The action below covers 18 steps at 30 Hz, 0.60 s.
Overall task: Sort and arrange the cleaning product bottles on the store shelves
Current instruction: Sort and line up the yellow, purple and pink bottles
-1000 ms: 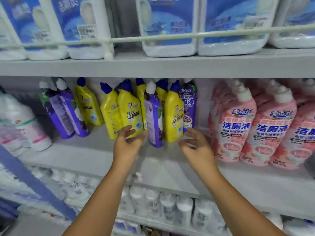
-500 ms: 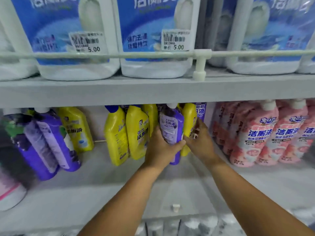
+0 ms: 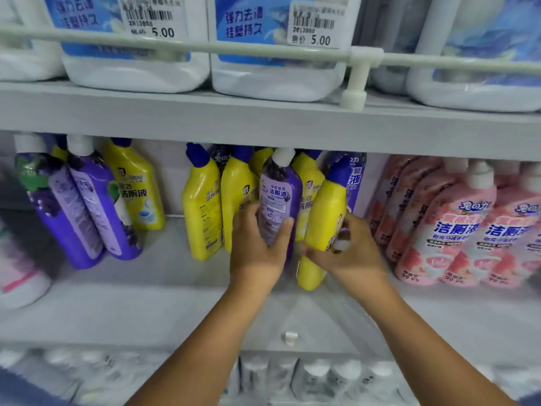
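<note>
Nearest, along the bottom edge, a row of white-capped pale bottles (image 3: 310, 376) is blurring on the lower shelf, their labels unreadable. Both forearms are reaching up from there over the grey middle shelf (image 3: 117, 312). The left hand (image 3: 257, 253) is wrapping its thumb and fingers around the lower body of a purple plastic bottle with a white cap (image 3: 279, 200), hiding its base. Just right of it, the right hand (image 3: 348, 253) is curling around a yellow plastic bottle with a blue cap (image 3: 322, 218), which is tilting left; its fingertips are smeared by motion. Behind these, more yellow bottles (image 3: 205, 212) are standing partly covered, and another purple bottle (image 3: 352, 177) is peeking out at the back. Left, two leaning purple bottles (image 3: 87, 209) are standing near a lone yellow one (image 3: 137, 186). Right, pink bottles (image 3: 456, 227) are crowding together. Farthest, big white jugs with blue labels (image 3: 140, 45) are sitting cropped on the upper shelf behind a pale rail (image 3: 263, 52).
</note>
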Tool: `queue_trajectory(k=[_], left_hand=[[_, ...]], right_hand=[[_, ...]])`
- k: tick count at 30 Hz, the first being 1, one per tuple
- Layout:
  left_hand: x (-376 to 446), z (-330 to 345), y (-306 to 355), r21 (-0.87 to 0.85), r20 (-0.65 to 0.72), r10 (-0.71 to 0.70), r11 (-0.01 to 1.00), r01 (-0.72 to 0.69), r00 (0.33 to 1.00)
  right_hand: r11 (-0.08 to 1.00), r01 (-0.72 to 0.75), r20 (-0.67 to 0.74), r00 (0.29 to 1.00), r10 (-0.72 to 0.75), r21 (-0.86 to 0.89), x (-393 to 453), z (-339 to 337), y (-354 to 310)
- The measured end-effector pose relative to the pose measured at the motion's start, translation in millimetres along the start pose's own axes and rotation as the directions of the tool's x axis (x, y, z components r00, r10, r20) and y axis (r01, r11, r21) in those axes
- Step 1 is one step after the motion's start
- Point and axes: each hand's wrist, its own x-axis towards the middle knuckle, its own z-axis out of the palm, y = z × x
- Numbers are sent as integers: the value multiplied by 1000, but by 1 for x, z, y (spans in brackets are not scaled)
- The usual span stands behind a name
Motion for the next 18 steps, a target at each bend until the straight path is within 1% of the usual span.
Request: queue_trajectory(k=[1, 2, 4, 5, 6, 7, 8, 9, 10, 11, 13, 14, 15, 16, 18], left_hand=[[-17, -2, 9, -10, -57, 16, 1000, -17, 998], [-32, -4, 22, -42, -48, 2, 999, -4, 999], [-51, -2, 44, -65, 82, -58, 996, 63, 995], [-55, 1, 47, -51, 82, -72, 996, 77, 994], [-56, -1, 47, -46, 46, -86, 995, 88, 995], [-55, -5, 47, -49, 0, -106, 993, 106, 994], [-53, -10, 45, -50, -34, -135, 990, 133, 990], [-53, -16, 41, -45, -55, -156, 987, 154, 986], [-54, -23, 38, -37, -62, -170, 985, 168, 984], [-54, -29, 35, -31, -68, -176, 984, 174, 982], [-51, -41, 29, -32, -104, -186, 983, 183, 977], [-49, -46, 27, -23, -121, -196, 981, 195, 973], [-47, -51, 25, -7, -130, -209, 978, 210, 969], [-46, -57, 24, 13, -132, -211, 977, 214, 969], [-42, -62, 19, 17, -128, -216, 975, 220, 968]], right_hand=[[999, 38, 13, 999, -39, 38, -6, -1, -5], [995, 72, 25, 997, -74, 75, -9, 0, -10], [989, 114, 45, 992, -118, 92, -15, 6, -18], [989, 127, 59, 990, -131, 74, -19, 11, -23], [989, 139, 87, 986, -143, 47, -22, 16, -23], [988, 154, 147, 977, -156, 28, -21, 17, -22], [985, 172, 248, 954, -168, 7, -17, 15, -19], [981, 195, 366, 913, -181, -1, -10, 10, -15], [981, 192, 440, 882, -169, -7, 1, 1, -11], [983, 181, 415, 894, -169, 12, 15, -7, -8], [984, 167, 183, 967, -177, 70, 52, -21, -8], [981, 181, 96, 978, -188, 74, 70, -23, -10], [978, 205, 89, 974, -206, 29, 85, -22, -12], [975, 223, 121, 968, -219, -17, 98, -15, -14], [966, 212, 243, 955, -173, -146, 118, 0, -14]])
